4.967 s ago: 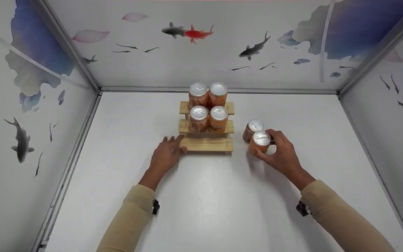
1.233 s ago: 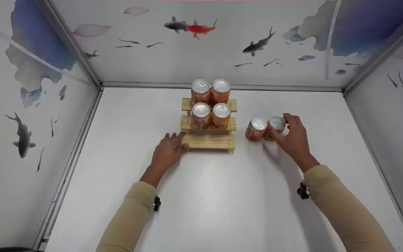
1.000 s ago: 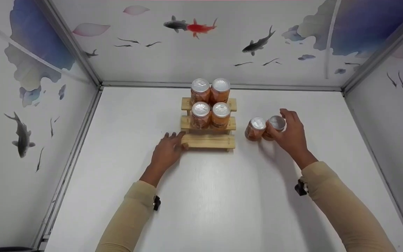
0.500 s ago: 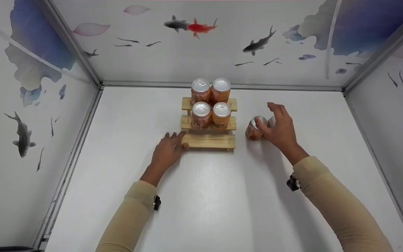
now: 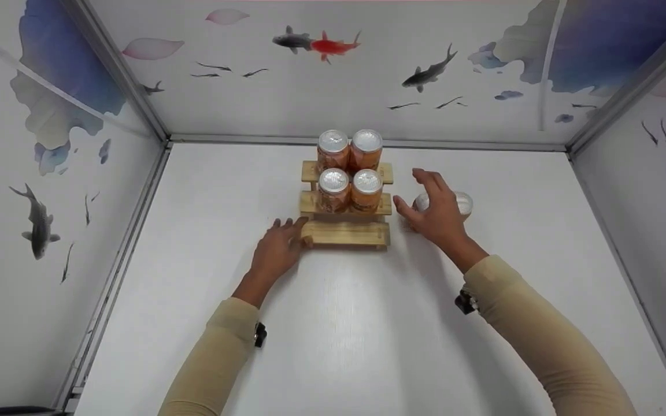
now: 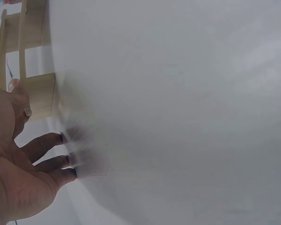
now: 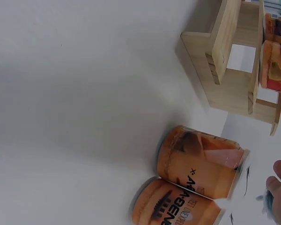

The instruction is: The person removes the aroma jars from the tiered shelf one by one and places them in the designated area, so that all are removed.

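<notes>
My left hand [image 5: 277,249] holds the left end of a three-step wooden rack [image 5: 347,234] with thumb and index finger at its lowest step. The other fingertips rest on the white table in the left wrist view. Several orange cans with silver lids stand on the rack, a pair [image 5: 349,193] on the middle step and a pair [image 5: 349,151] on the top one. My right hand [image 5: 440,215], fingers spread and holding nothing, is over two more cans right of the rack. In the right wrist view the left can [image 7: 201,161] and the right can [image 7: 175,204] stand side by side.
Behind the rack rises a white back wall [image 5: 321,104] painted with fish. Side walls [image 5: 50,231] with metal-framed edges enclose the white table [image 5: 333,323]. The rack's lowest step carries no can.
My right hand has set one can down to the right of the other, let go and moved left over the pair. My left hand has stayed at the rack.
</notes>
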`<state>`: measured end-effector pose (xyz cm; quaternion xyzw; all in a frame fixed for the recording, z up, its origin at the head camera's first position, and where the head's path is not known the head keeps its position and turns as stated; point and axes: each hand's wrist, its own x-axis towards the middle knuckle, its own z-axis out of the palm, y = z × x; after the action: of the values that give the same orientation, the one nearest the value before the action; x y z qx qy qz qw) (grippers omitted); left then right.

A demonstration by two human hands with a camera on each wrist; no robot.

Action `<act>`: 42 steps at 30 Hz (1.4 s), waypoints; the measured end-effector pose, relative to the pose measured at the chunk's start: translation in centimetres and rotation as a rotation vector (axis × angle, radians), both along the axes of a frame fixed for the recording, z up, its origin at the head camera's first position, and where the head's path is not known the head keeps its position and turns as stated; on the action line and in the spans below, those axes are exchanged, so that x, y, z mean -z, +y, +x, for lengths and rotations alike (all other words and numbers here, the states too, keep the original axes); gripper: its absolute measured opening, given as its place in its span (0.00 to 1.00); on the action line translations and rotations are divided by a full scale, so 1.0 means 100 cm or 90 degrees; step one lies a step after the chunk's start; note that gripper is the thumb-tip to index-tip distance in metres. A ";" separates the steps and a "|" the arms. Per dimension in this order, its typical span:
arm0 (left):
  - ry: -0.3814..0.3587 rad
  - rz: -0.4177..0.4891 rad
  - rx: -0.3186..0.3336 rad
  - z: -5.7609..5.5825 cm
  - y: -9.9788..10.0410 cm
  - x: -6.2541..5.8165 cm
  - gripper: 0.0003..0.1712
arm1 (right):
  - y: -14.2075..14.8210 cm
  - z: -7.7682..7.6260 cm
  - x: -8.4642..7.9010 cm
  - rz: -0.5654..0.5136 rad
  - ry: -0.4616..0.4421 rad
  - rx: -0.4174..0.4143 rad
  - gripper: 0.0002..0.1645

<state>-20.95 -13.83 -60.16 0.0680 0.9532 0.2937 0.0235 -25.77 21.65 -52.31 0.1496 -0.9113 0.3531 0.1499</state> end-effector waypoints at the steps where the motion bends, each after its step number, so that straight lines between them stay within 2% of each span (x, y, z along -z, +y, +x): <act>1: -0.003 -0.002 0.000 0.000 0.000 0.000 0.31 | -0.002 0.000 0.000 -0.001 -0.001 -0.006 0.42; 11: -0.010 -0.003 -0.002 -0.002 0.001 -0.002 0.32 | -0.023 0.000 0.000 0.002 0.003 -0.048 0.43; 19: -0.014 0.014 -0.005 -0.002 0.002 -0.002 0.36 | -0.038 0.000 0.003 -0.011 -0.028 -0.084 0.48; 26: -0.023 0.012 -0.012 -0.002 0.002 -0.001 0.37 | -0.052 -0.002 0.005 -0.034 -0.043 -0.096 0.52; 35: -0.018 0.030 -0.020 -0.002 0.001 0.002 0.34 | -0.062 -0.004 0.004 -0.075 -0.071 -0.101 0.52; 42: -0.016 0.016 -0.016 -0.003 0.001 0.001 0.35 | -0.066 -0.006 0.005 -0.083 -0.059 -0.094 0.51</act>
<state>-21.26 -13.75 -60.25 0.0526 0.9500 0.3064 0.0306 -26.34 15.08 -52.76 0.1898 -0.8787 0.4285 0.0910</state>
